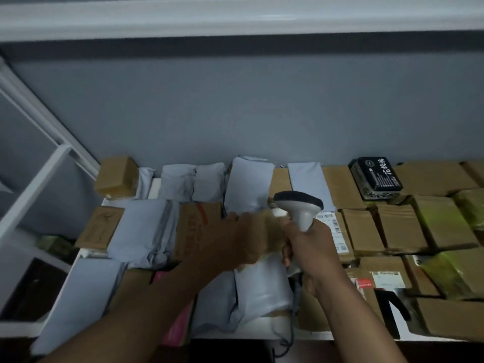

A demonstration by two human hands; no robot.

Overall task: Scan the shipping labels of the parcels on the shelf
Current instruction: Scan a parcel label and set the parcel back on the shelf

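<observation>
Filling white shelf [78,260], parcels [400,229], grey wall [235,106] behind

wall [235,106]: grey-blue, bare | shelf frame [39,184]: white, left | upper shelf edge [235,17]: white | light: dim

A grey wall [235,106] rises behind; white frame bars [39,179] stand at left.

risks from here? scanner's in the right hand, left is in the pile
1. The left hand is blurred and covers the parcel under the scanner, so its label may be hidden and the scan may fail.
2. The scanner's cable trails over the shelf edge and could snag.
3. A labelled box lies close beside the right hand; the wrong label could be read.
</observation>
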